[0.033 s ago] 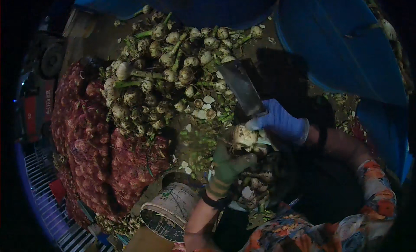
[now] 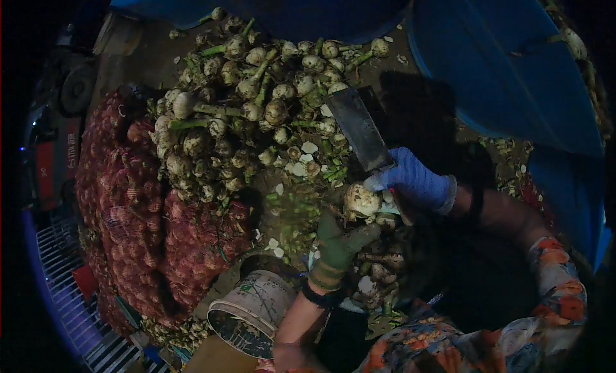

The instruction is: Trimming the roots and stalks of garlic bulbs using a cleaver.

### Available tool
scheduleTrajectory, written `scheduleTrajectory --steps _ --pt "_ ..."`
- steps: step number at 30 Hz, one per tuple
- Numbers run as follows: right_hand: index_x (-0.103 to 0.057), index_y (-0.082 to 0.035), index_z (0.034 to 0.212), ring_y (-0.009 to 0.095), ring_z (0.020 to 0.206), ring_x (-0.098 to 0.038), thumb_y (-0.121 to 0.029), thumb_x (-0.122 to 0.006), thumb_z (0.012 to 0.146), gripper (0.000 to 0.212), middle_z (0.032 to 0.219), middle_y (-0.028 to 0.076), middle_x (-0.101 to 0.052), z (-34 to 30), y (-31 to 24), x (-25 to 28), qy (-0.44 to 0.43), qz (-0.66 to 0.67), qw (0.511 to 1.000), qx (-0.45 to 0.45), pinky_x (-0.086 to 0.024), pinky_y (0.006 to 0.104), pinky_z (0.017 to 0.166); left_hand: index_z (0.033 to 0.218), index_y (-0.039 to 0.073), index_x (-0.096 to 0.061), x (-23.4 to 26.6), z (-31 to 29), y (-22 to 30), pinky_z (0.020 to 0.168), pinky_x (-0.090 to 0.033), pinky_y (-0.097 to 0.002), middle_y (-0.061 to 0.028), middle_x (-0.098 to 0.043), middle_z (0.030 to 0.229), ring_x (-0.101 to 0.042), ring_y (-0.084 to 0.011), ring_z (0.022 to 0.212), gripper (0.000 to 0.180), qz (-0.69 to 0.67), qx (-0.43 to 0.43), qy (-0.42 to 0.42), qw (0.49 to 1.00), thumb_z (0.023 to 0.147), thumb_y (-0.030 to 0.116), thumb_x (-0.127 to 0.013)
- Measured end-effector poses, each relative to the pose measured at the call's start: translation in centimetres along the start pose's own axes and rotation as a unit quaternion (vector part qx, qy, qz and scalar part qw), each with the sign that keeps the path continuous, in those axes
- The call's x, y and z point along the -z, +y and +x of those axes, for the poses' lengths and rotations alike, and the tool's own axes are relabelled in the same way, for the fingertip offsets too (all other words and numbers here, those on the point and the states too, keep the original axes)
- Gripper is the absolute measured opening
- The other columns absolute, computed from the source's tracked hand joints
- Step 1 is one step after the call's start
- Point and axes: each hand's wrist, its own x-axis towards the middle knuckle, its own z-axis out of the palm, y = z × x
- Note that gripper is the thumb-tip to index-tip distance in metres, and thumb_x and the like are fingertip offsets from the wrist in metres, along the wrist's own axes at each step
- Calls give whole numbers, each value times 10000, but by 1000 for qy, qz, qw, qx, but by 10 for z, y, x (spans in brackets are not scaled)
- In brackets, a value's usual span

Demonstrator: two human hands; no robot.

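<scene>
My right hand (image 2: 414, 180), in a blue glove, is closed round the handle of a cleaver (image 2: 359, 130). Its broad dark blade points up and to the left. Just below that hand is a large pale bulb (image 2: 361, 201), garlic-like, with a stem toward the right. My left hand (image 2: 337, 244) wears a green glove and lies below and left of this bulb, thumb spread from the fingers, nothing seen in its grip. Whether its fingertips touch the bulb is unclear. Under it, several soiled bulbs (image 2: 378, 277) sit in shadow.
Beyond my hands lies a heap of bulbs with thick green stems (image 2: 256, 110). Cut slices (image 2: 301, 164) lie beside it. Red mesh sacks (image 2: 135, 225) full of bulbs stand left. A dirty white bucket (image 2: 247, 302) is tilted near my left forearm. Blue sheeting (image 2: 507, 65) spreads at right.
My left hand has shifted very slightly up and right and shows more sharply. My right hand and the cleaver have hardly moved.
</scene>
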Motion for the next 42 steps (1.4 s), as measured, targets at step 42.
scheduleTrajectory --steps 42 --pt "-571 -3 1158 340 958 -562 -304 -743 692 581 991 159 -608 -5 99 89 48 -251 949 -183 -457 432 870 1124 90 -595 68 186 -53 879 -427 -446 -152 -582 1088 -548 -326 1040 364 748 -263 33 609 808 270 -617"
